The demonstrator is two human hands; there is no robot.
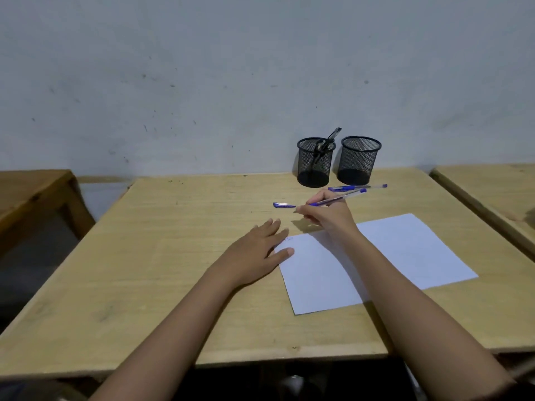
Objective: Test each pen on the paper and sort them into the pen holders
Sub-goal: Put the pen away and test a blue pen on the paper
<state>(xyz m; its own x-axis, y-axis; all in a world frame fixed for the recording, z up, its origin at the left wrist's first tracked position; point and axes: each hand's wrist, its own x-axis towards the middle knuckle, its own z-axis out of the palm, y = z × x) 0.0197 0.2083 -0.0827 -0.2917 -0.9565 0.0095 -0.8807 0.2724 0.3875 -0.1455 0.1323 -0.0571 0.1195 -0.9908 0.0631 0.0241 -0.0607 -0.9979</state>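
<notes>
jutting past right grip (pixel 327 215): pen (pixel 347 195)

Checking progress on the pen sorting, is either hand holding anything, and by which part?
The right hand pinches a blue pen near its writing end; the left hand lies flat, holding nothing.

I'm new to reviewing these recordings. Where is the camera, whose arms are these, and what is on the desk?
There is no machine here. One camera worn on a person's head looks down at their own two hands. The left hand lies flat on the table, with its thumb on a corner of the paper. The right hand grips a blue pen just beyond the paper. A second pen and a loose cap lie on the table. At the back stand two mesh holders: the left holder has dark pens in it, and the right holder looks empty.
</notes>
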